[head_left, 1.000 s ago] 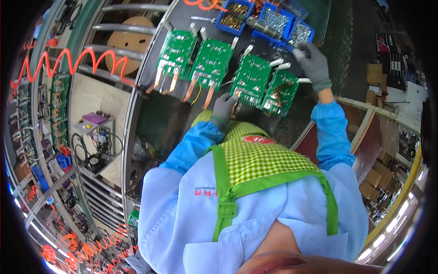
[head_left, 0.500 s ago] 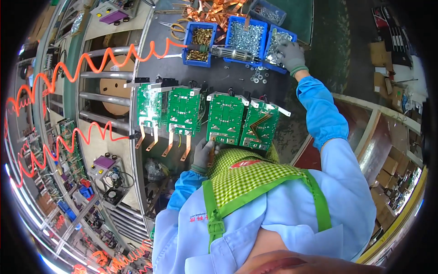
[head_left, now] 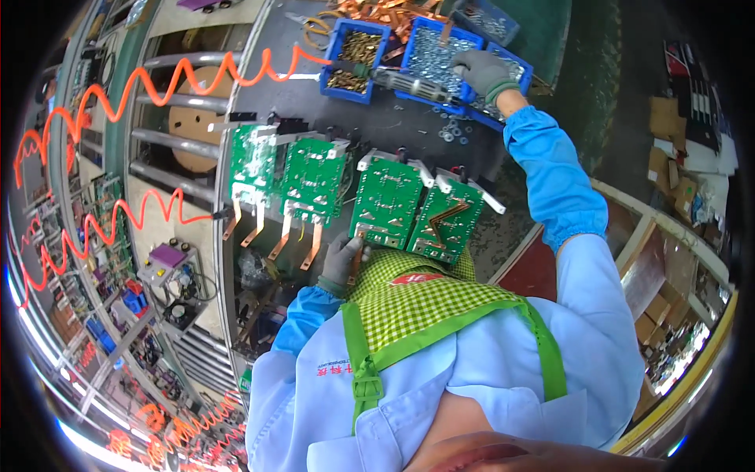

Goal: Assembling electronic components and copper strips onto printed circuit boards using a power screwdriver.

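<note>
My left hand [head_left: 341, 261], in a grey glove, pinches a copper strip [head_left: 356, 266] at the near edge of a green circuit board [head_left: 385, 197]. To its right lies another green board [head_left: 447, 220] with a bent copper bar on top. Two more green boards [head_left: 314, 177] stand to the left, copper strips jutting from their near edges. My right hand [head_left: 484, 75], also gloved, is at the middle blue bin [head_left: 405, 63] of silver screws, fingers bent together over its right side. What those fingertips hold is too small to make out. Partly behind that hand sits the right blue bin [head_left: 519, 75].
A power screwdriver [head_left: 413, 85] on a coiled orange cord [head_left: 181, 75] lies across the bins. Brass-coloured fasteners fill the left blue bin [head_left: 346, 96]. Loose washers [head_left: 452, 132] lie before the bins. Pliers [head_left: 314, 27] and copper pieces [head_left: 377, 9] are at the back.
My right hand has moved left from the right bin to the middle bin of screws. My left hand stays at the copper strip. The whole view has shifted slightly.
</note>
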The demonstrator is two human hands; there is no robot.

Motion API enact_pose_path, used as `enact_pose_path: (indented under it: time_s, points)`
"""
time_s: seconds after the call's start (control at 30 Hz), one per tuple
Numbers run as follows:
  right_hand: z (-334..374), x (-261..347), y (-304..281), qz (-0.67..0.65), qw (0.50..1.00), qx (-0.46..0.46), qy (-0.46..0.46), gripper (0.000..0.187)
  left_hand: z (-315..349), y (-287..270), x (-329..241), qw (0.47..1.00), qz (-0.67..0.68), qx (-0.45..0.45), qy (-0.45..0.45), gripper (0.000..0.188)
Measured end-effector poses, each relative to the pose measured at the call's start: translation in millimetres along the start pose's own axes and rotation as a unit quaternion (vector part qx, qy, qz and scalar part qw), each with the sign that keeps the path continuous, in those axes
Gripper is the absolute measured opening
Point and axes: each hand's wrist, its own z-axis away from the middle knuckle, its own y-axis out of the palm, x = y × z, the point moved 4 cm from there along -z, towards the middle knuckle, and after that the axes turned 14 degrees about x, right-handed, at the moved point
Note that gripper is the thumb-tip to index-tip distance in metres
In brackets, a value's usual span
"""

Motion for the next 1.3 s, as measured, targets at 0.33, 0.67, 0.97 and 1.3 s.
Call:
enact_pose_path:
  time_s: [0.33, 0.67, 0.97, 1.3]
  points:
    - [-46, 23, 47, 0.237, 0.958, 0.154, 0.042, 0.024, 4, 0, 5, 0.997, 0.060, -0.021, 0.035, 0.026]
    - [0, 57, -34, -0.138, 0.990, -0.038, 0.014, 0.022, 1, -3, 2, 0.999, 0.011, 0.042, 0.032, 0.024]
    - [168, 281, 61, -0.241, 0.950, 0.072, -0.187, 0.017, -3, -8, 3, 0.997, 0.017, 0.071, 0.024, 0.020]
    - [171, 286, 139, -0.126, 0.979, 0.034, -0.159, 0.017, -5, -10, 5, 0.992, 0.016, 0.112, 0.050, 0.019]
